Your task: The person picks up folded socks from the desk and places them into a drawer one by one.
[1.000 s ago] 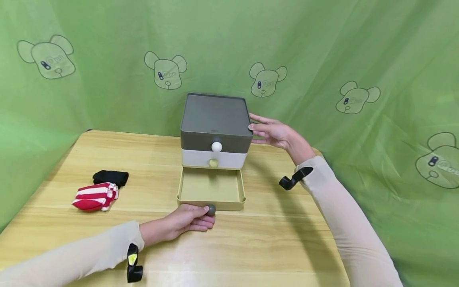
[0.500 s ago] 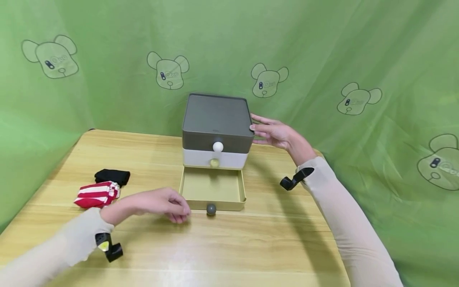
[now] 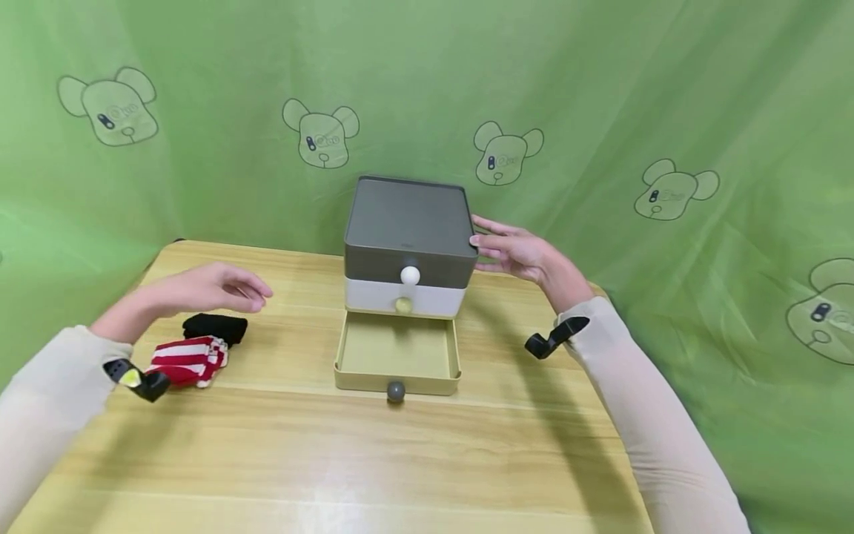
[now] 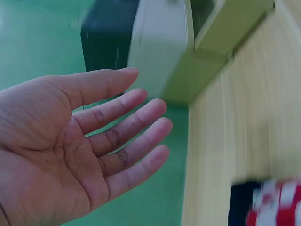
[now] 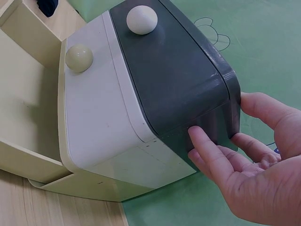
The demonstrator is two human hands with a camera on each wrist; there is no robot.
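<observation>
A three-tier drawer box (image 3: 414, 215) stands at the back middle of the table, dark grey on top, white in the middle, beige below. Its beige bottom drawer (image 3: 437, 384) is pulled out, with nothing inside and a grey knob (image 3: 396, 391) on its front. My right hand (image 3: 517, 254) rests its fingers against the box's right side near the top, as the right wrist view also shows. My left hand (image 3: 207, 288) hovers over the left of the table, fingers relaxed, holding nothing. Below it lie a folded black cloth bundle (image 3: 216, 327) and a red-and-white striped cloth bundle (image 3: 190, 359).
The wooden table (image 3: 427, 467) reaches a green curtain (image 3: 414, 74) with printed bear heads behind and at both sides. A white knob (image 3: 410, 275) and a beige knob (image 3: 403, 305) stick out from the two closed drawers.
My left hand has let go of the bottom drawer's grey knob and moved left and back, above the cloth bundles. The right hand stays at the box's side.
</observation>
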